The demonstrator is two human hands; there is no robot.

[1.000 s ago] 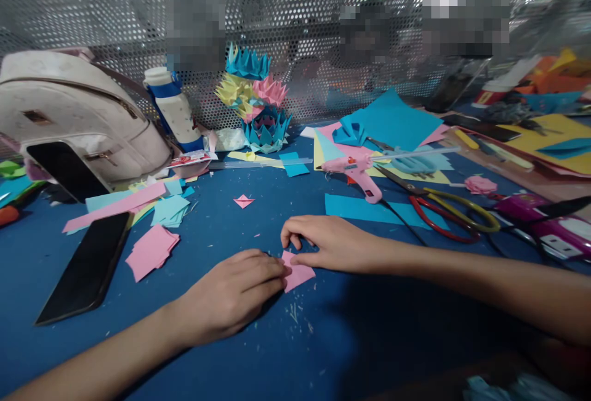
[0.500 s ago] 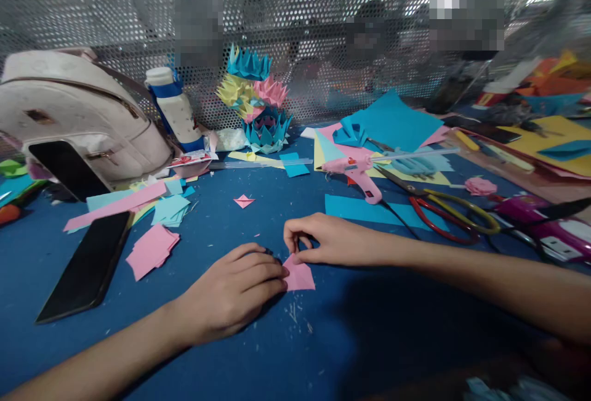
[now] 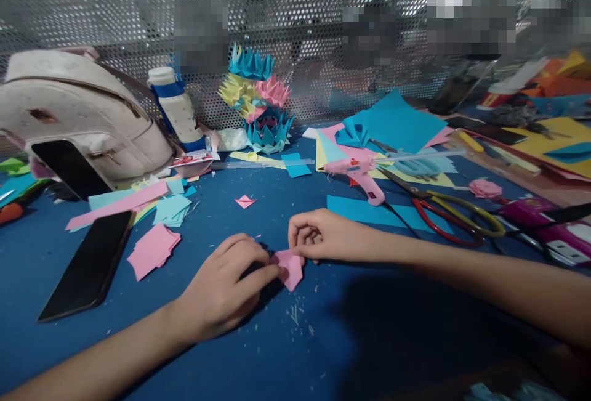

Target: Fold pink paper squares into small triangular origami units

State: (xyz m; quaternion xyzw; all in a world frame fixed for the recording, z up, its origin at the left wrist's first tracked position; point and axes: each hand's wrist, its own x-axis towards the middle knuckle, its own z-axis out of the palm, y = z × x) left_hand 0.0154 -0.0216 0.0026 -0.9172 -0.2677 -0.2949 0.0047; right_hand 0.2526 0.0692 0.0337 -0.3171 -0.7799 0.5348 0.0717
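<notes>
Between my two hands is a small pink paper (image 3: 290, 270), partly folded, just above the blue table. My left hand (image 3: 231, 284) pinches its left edge between thumb and fingers. At its upper right corner, my right hand (image 3: 314, 236) grips it with thumb and curled fingers. A small folded pink paper piece (image 3: 245, 202) lies beyond my hands. To the left rests a stack of pink paper squares (image 3: 154, 251), with light blue paper squares (image 3: 171, 210) behind it.
A black phone (image 3: 87, 265) lies at left, near a white backpack (image 3: 83, 117) and bottle (image 3: 178, 108). Folded paper flowers (image 3: 268, 130) stand at the back. A pink glue gun (image 3: 357, 177), scissors (image 3: 443, 210) and a purple power strip (image 3: 549, 225) lie at right.
The pink paper has turned, so that one corner now points toward me. My left thumb has come over its left edge, and my right hand has shifted slightly right.
</notes>
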